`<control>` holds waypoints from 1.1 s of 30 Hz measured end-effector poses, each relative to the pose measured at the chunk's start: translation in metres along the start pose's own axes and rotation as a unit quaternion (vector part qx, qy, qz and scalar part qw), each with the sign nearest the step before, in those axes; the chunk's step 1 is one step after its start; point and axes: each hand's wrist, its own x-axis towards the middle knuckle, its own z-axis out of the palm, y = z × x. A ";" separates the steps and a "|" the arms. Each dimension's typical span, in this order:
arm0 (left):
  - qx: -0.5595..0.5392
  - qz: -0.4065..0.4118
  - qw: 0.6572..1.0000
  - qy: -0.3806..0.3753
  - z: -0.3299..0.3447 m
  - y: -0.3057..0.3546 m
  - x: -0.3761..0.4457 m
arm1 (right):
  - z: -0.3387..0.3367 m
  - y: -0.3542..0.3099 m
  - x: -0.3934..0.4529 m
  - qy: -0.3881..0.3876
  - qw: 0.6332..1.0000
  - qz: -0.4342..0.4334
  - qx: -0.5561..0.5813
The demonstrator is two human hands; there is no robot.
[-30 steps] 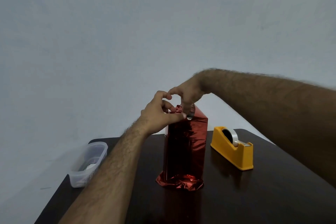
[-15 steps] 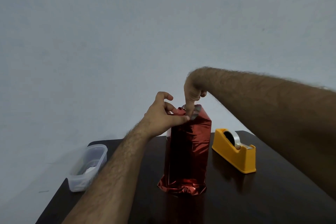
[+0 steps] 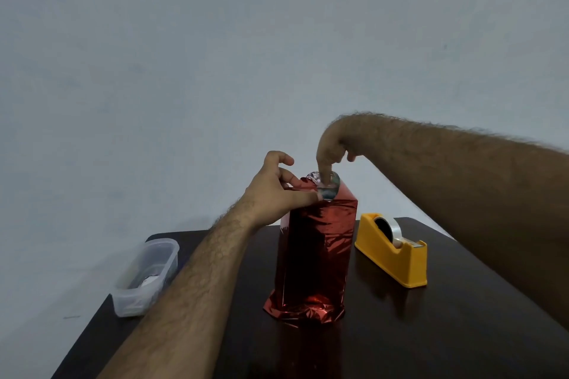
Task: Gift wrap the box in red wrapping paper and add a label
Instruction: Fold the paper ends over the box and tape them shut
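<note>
Right hand [image 3: 331, 148] has swung up over the box since a second ago, wrist now arched high, one finger poking straight down into the silver-lined flap at the top. Largest first: the dark worktop [image 3: 462, 332] carries it all, and the box [image 3: 317, 252] stands upright at its middle, sheathed in red wrapping paper, glossy and creased, flared in a crumpled skirt at the foot. Just right sits the yellow tape dispenser [image 3: 392, 252]; well off left, a clear plastic tub [image 3: 144, 277]. Left hand [image 3: 274, 191] pinches the top fold between thumb and fingers, its grip closed on the foil. That paper looks thin, slick and springy, I'd say prone to tearing. Best held at the fold edges, pressing against the stiff box beneath. The right grip pinches nothing, finger extended.
</note>
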 end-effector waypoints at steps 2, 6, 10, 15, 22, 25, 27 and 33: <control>-0.001 0.001 1.000 -0.002 0.000 0.001 -0.001 | -0.001 -0.002 -0.003 -0.005 0.999 -0.016 0.028; -0.012 -0.003 1.000 -0.006 -0.001 0.000 -0.002 | 0.008 0.001 0.005 -0.005 0.998 -0.033 0.055; -0.014 -0.006 1.000 -0.003 -0.003 -0.001 -0.002 | 0.016 0.007 0.022 -0.014 0.997 -0.019 0.078; -0.024 -0.011 1.000 -0.004 -0.002 -0.001 -0.001 | 0.021 0.018 0.030 -0.022 0.994 0.005 0.103; -0.037 -0.016 0.999 0.001 -0.003 -0.005 0.001 | 0.020 0.022 0.025 0.043 0.968 -0.040 0.244; -0.062 -0.018 0.998 0.004 -0.005 -0.009 0.003 | 0.026 0.038 0.027 0.115 0.901 -0.078 0.411; -0.094 -0.015 0.995 0.014 -0.007 -0.009 0.003 | 0.037 0.054 0.032 0.149 0.860 -0.097 0.479; -0.056 0.026 0.998 0.020 -0.019 -0.006 0.002 | 0.104 0.086 0.037 0.171 0.763 -0.147 0.605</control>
